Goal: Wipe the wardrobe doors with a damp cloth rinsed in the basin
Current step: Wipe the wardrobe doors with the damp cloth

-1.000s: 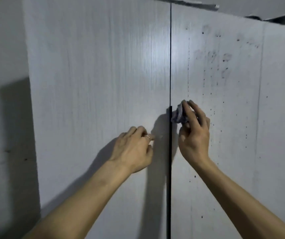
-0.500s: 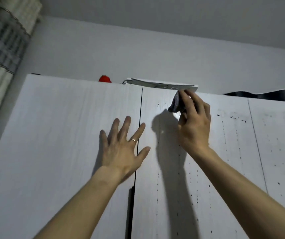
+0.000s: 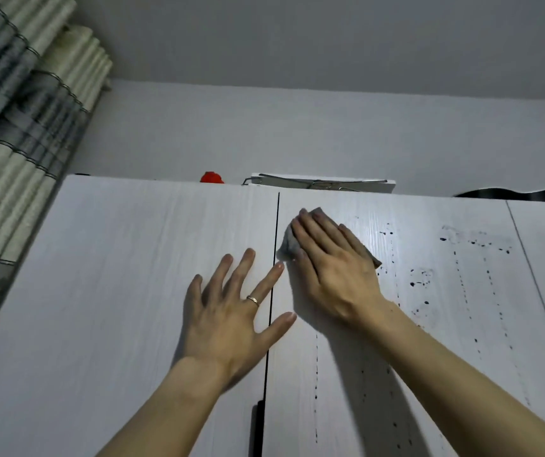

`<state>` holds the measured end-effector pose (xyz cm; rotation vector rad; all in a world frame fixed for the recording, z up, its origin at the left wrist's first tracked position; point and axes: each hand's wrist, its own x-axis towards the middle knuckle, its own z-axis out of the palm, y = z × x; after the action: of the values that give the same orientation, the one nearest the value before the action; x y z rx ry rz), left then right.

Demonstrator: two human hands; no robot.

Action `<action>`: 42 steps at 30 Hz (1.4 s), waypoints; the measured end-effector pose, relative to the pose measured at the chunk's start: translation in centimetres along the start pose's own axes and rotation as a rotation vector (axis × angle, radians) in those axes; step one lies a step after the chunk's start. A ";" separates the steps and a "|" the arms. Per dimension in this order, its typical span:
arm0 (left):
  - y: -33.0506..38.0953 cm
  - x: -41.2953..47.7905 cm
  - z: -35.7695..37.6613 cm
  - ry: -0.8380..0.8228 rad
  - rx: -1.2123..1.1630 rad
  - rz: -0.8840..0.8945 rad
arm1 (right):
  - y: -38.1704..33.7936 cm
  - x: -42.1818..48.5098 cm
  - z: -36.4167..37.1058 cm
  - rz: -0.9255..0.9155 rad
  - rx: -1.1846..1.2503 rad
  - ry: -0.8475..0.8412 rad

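A flat white box [image 3: 363, 188] (a wire hanger [image 3: 317, 183] lies on it) stands against the grey wall [image 3: 297, 133]. Just left of the box is a small red object [image 3: 212, 177], far left are striped pleated curtains [image 3: 17, 127], and far right is something dark [image 3: 528, 195].

left hand [image 3: 231, 319] flat with fingers [image 3: 221, 268] splayed, right hand [image 3: 333, 272] flat, both forearms raised
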<state>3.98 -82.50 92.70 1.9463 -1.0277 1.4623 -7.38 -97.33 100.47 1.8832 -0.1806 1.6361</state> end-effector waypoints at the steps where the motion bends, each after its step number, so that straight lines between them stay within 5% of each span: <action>1: -0.1 0.0 0.2 0.010 -0.004 0.003 | 0.7 -0.3 -0.3 -0.057 -0.022 -0.037; 3: -0.4 0.1 0.9 0.043 -0.015 0.016 | 2.5 0.6 -1.0 -0.068 -0.029 -0.081; 8: -0.7 0.6 1.5 0.024 0.021 0.021 | 0.4 5.0 0.4 0.286 0.027 0.021; 13: -1.0 0.7 1.8 0.071 0.057 0.050 | 0.7 2.5 0.0 0.016 -0.025 -0.036; 17: -0.8 0.8 1.8 0.058 0.042 0.045 | 5.8 1.8 -2.0 0.419 0.014 -0.054; 20: -0.9 0.6 1.7 0.037 0.044 0.053 | 3.3 3.1 -1.7 0.645 0.090 -0.039; 26: -0.5 0.3 1.3 0.014 0.008 0.039 | 0.5 1.0 -1.2 0.151 0.017 -0.102; 28: -0.4 0.1 1.1 -0.006 0.025 0.050 | 4.4 0.3 -2.4 0.204 0.011 -0.163; 30: 0.1 -0.2 0.7 -0.042 0.037 0.028 | 7.6 -0.2 -3.4 0.443 0.038 -0.155; 34: 0.8 -0.2 0.2 -0.092 0.072 -0.003 | 6.2 0.7 -2.1 0.699 0.106 -0.012; 36: 0.9 -0.2 0.4 -0.102 0.064 -0.024 | 3.9 0.5 -1.6 0.609 0.126 0.018; 40: 1.9 -0.4 0.4 -0.101 0.050 -0.083 | 7.6 -2.0 -3.1 0.098 0.036 -0.124; 42: 2.6 -0.9 0.5 -0.102 0.054 -0.145 | 12.8 -2.9 -4.4 0.172 0.017 -0.151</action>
<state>2.01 -84.19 91.52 2.1059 -0.8780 1.3359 -18.01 -105.98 102.58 2.0536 -0.4030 1.6088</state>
